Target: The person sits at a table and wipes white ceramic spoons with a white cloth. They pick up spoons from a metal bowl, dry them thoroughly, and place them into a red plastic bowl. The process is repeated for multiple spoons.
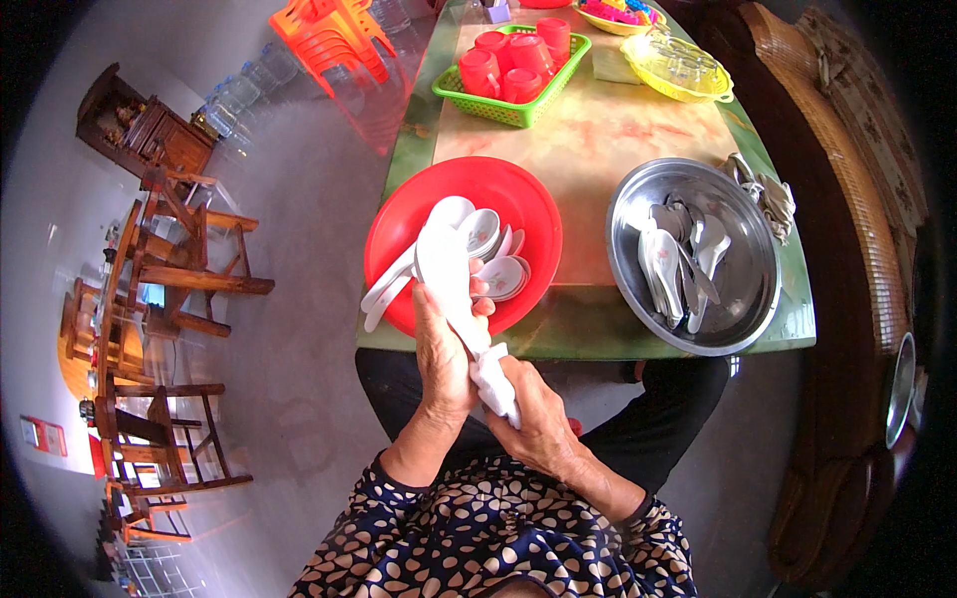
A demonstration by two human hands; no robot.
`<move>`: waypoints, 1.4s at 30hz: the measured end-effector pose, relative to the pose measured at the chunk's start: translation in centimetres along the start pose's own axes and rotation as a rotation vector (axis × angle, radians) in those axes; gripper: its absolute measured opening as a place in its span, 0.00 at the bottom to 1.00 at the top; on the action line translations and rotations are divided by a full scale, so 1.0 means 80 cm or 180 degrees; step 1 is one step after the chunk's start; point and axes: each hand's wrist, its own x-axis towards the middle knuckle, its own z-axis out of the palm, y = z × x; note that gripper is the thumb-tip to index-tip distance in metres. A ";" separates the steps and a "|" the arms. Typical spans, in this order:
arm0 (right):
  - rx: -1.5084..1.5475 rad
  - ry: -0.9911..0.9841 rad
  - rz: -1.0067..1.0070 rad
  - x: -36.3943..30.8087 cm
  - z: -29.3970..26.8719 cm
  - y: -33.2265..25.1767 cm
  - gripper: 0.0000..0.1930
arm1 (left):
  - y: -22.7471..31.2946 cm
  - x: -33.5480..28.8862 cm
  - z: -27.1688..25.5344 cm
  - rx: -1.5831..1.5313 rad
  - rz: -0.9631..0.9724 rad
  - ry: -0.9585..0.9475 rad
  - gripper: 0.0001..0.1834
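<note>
This looks like a home dining room or small eatery. A marble-topped table [588, 149] carries a green basket of red cups [513, 65] and basins of ceramic spoons, with stacked orange plastic stools [334, 40], wooden chairs [179, 269], large water bottles [244, 90] and a wooden cabinet [145, 125] around.

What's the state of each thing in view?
White spoon: held in both hands, bowl end up.
Left hand: gripping the spoon.
Right hand: closed on the handle end.
Red basin: holds several spoons.
Steel basin: holds several spoons.
Green basket: filled with red cups.
</note>
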 end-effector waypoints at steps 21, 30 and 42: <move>-0.2460 0.0260 -0.1940 0.047 -0.107 -0.001 0.20 | 0.086 0.001 0.011 0.5008 0.1469 -0.3004 0.14; -0.0604 0.1401 -0.0483 0.031 -0.050 0.000 0.20 | 0.034 -0.042 0.005 0.4799 0.1626 -0.1455 0.13; -0.0189 0.1802 -0.0126 0.066 -0.051 0.012 0.13 | 0.018 -0.056 -0.001 0.4644 0.1868 -0.1305 0.14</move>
